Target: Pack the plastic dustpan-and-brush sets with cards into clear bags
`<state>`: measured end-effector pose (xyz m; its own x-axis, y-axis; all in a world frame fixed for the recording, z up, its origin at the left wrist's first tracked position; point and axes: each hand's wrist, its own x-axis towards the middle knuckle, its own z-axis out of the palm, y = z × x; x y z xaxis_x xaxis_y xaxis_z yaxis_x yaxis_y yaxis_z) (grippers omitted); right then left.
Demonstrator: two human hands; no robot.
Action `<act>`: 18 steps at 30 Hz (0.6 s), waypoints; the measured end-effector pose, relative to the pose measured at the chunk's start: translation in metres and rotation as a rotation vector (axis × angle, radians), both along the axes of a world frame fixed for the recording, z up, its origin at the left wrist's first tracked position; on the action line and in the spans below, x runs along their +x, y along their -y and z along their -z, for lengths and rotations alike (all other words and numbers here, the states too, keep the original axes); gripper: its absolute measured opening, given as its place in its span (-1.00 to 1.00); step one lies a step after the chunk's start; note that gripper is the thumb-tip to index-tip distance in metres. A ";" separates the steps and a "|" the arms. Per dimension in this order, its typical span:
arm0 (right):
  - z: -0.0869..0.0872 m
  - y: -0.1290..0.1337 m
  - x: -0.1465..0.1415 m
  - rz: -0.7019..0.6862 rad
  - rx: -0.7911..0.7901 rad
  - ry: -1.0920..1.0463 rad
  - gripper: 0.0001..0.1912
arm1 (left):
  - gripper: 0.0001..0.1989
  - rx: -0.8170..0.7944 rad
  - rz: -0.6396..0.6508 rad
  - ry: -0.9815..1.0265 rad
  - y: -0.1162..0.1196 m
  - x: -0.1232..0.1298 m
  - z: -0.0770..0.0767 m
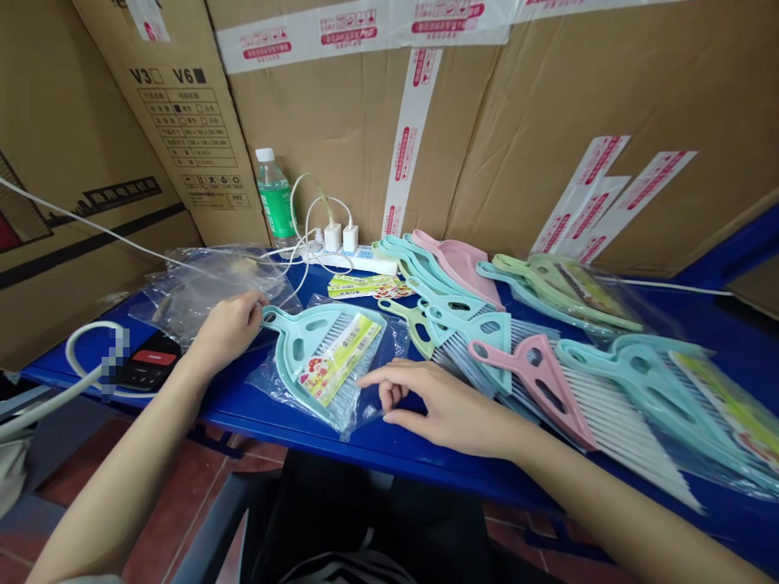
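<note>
A light-blue dustpan (290, 350) lies in a clear plastic bag (389, 345) on the table, with a brush (346, 389) and a green-yellow printed card (339, 359) on top. My left hand (226, 331) is closed at the handle end, its fingers pinched on the bagged dustpan set. At the set's right edge, my right hand (435, 405) has its index finger stretched out to the card and brush bristles. Its other fingers curl loosely and its thumb stands apart; I see nothing held in it.
To the right lie loose brushes, a pink brush (541, 381) among them, stacked dustpans (462, 264) and bagged sets (682, 414). Behind are spare cards (365, 285), a power strip (371, 261) and a bottle (275, 199). Clear bags (200, 284) and a black device (149, 365) lie left.
</note>
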<state>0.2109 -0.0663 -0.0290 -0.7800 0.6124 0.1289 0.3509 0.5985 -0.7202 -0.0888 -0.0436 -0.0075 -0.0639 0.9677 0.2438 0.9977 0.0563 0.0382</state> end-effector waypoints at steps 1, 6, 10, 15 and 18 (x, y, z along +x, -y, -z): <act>0.000 0.000 0.000 -0.011 -0.006 -0.004 -0.58 | -0.64 0.006 0.001 0.004 0.000 -0.001 0.000; 0.001 0.000 0.000 -0.044 0.047 -0.017 -0.73 | -0.64 0.004 -0.016 0.021 0.001 0.000 0.000; 0.000 -0.001 0.001 -0.126 0.119 -0.039 -0.83 | -0.64 -0.013 -0.016 0.037 0.004 0.002 -0.003; 0.001 -0.002 0.002 -0.155 0.174 -0.053 -0.82 | -0.64 -0.048 -0.044 0.070 0.004 0.006 -0.008; 0.001 -0.002 0.003 -0.170 0.158 -0.062 -0.81 | -0.64 -0.063 -0.064 0.074 0.004 0.009 -0.010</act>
